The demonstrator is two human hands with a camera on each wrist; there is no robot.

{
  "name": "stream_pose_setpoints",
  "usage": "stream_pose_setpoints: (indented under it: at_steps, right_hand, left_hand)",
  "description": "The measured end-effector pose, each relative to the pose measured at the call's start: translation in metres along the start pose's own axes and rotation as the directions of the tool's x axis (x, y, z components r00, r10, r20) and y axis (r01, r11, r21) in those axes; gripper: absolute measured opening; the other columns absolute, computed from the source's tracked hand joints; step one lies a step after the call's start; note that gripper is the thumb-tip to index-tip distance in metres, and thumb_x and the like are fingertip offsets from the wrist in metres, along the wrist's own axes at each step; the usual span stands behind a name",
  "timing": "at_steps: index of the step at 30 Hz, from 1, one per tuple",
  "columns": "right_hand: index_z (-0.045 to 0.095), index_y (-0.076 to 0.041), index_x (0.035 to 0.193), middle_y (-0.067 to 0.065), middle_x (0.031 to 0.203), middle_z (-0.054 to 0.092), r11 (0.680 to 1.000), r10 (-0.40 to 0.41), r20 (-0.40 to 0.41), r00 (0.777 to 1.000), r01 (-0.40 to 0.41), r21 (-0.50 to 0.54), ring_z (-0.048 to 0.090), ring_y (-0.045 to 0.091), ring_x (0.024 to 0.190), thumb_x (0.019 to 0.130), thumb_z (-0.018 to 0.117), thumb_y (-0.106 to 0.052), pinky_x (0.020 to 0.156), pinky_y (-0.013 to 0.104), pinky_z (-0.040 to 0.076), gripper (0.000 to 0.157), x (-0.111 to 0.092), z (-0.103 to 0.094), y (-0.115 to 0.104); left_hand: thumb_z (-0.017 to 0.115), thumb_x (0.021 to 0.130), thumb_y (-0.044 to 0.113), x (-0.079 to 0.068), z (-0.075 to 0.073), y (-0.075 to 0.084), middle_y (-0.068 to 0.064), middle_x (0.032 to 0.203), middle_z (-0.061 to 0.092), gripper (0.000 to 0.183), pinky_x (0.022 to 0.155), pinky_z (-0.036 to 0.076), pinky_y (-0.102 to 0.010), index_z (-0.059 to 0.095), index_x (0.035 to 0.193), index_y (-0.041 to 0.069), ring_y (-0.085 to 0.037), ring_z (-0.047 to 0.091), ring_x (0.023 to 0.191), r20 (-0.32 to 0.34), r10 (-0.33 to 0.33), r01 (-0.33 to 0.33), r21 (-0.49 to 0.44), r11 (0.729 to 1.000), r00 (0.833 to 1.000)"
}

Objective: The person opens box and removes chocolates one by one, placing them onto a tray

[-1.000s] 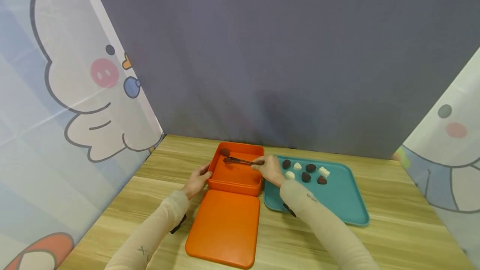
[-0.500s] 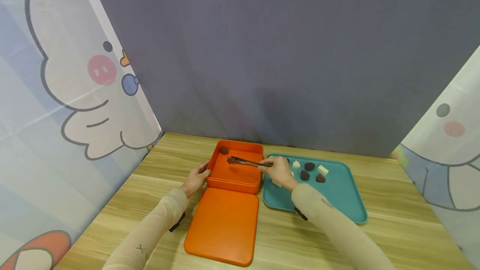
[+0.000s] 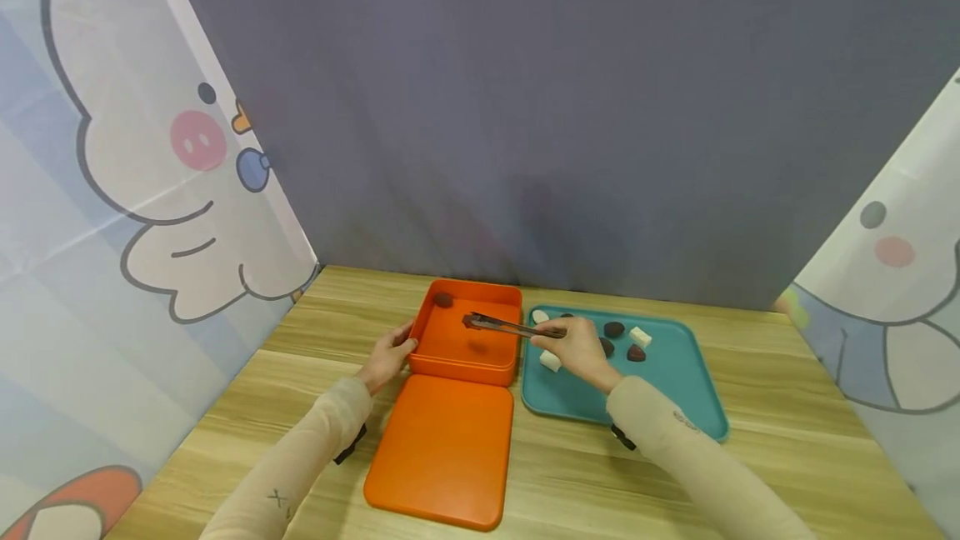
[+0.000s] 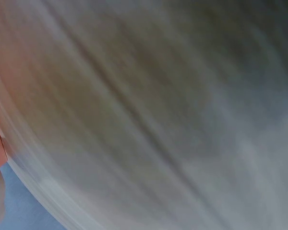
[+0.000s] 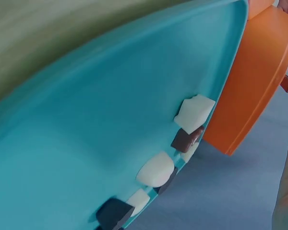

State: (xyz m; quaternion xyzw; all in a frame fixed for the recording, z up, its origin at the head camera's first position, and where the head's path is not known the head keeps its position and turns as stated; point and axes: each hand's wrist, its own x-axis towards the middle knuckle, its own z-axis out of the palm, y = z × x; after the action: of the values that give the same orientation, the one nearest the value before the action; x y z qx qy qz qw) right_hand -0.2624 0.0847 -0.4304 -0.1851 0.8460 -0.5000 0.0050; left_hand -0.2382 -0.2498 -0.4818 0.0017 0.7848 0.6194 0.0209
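My right hand (image 3: 581, 350) holds dark tongs (image 3: 521, 328) between fingers and thumb over the teal tray's left side. The tips reach into the air above the orange box (image 3: 459, 368), with a reddish-brown chocolate (image 3: 470, 321) at them; a shadow lies on the box floor below. In the right wrist view that chocolate (image 5: 285, 83) shows at the right edge. Another dark chocolate (image 3: 443, 300) lies in the box's far left corner. My left hand (image 3: 386, 358) rests against the box's left wall, thumb and fingers reaching the rim. The left wrist view is mostly blurred cloth.
Several white and dark chocolates lie on the teal tray (image 3: 660, 394), among them a white block (image 3: 551, 361) near its left edge. A flat orange lid (image 3: 441, 452) lies on the wooden table (image 3: 600, 473) before the box. A grey curtain (image 3: 480, 107) hangs behind.
My right hand has drawn back to the right with the tongs, the chocolate at their tips moving slightly right. My left hand has kept its place at the box.
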Motion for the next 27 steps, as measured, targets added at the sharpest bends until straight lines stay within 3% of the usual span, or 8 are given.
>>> stream_pose_setpoints:
  at_steps: [6,11,18,22,27]
  right_hand:
    - [0.073,-0.014,0.097,0.004,0.091,0.068,0.999,0.027,-0.009,1.0,-0.028,-0.023,0.059,0.026,0.076,0.078,0.072,-0.025,0.051,0.028,0.039,0.022,-0.007,-0.01,0.003]
    - [0.073,-0.014,0.096,0.006,0.094,0.067,0.997,0.042,-0.04,0.998,-0.045,-0.066,0.044,0.017,0.058,0.077,0.073,-0.026,0.046,0.027,0.034,0.022,-0.012,-0.016,0.008]
    - [0.073,-0.014,0.099,0.005,0.081,0.065,0.996,0.047,-0.054,0.997,-0.051,-0.075,0.028,0.011,0.043,0.077,0.072,-0.031,0.04,0.025,0.028,0.027,-0.017,-0.025,0.011]
    - [0.073,-0.015,0.099,0.005,0.082,0.066,0.996,0.046,-0.048,0.998,-0.05,-0.072,0.028,0.01,0.044,0.078,0.072,-0.029,0.04,0.025,0.028,0.026,-0.021,-0.029,0.012]
    - [0.073,-0.015,0.099,0.007,0.093,0.068,0.997,0.052,-0.054,0.997,-0.055,-0.05,0.046,0.014,0.058,0.078,0.072,-0.027,0.047,0.027,0.035,0.024,-0.026,-0.035,0.012]
  left_hand:
    - [0.04,0.097,0.009,0.0,-0.001,-0.001,-0.02,0.148,0.026,0.052,0.109,0.029,-0.047,0.023,0.146,0.003,-0.035,0.029,0.134,-0.006,-0.001,0.001,-0.006,1.0,1.0]
    - [0.039,0.097,0.008,0.0,-0.001,0.0,-0.021,0.148,0.025,0.052,0.109,0.028,-0.048,0.021,0.146,0.002,-0.035,0.028,0.134,0.002,0.004,-0.004,-0.002,1.0,1.0]
    - [0.039,0.098,0.009,0.002,0.0,-0.002,-0.021,0.148,0.025,0.051,0.109,0.028,-0.048,0.022,0.146,0.003,-0.035,0.028,0.134,0.011,0.011,-0.011,-0.004,1.0,1.0]
    - [0.04,0.098,0.009,0.002,0.001,-0.003,-0.021,0.148,0.026,0.051,0.109,0.028,-0.048,0.023,0.145,0.003,-0.035,0.029,0.134,0.008,0.005,-0.005,-0.004,1.0,1.0]
    - [0.039,0.098,0.01,0.001,0.0,-0.002,-0.021,0.148,0.025,0.051,0.109,0.027,-0.049,0.022,0.146,0.003,-0.036,0.028,0.134,0.019,0.002,-0.002,-0.011,1.0,1.0]
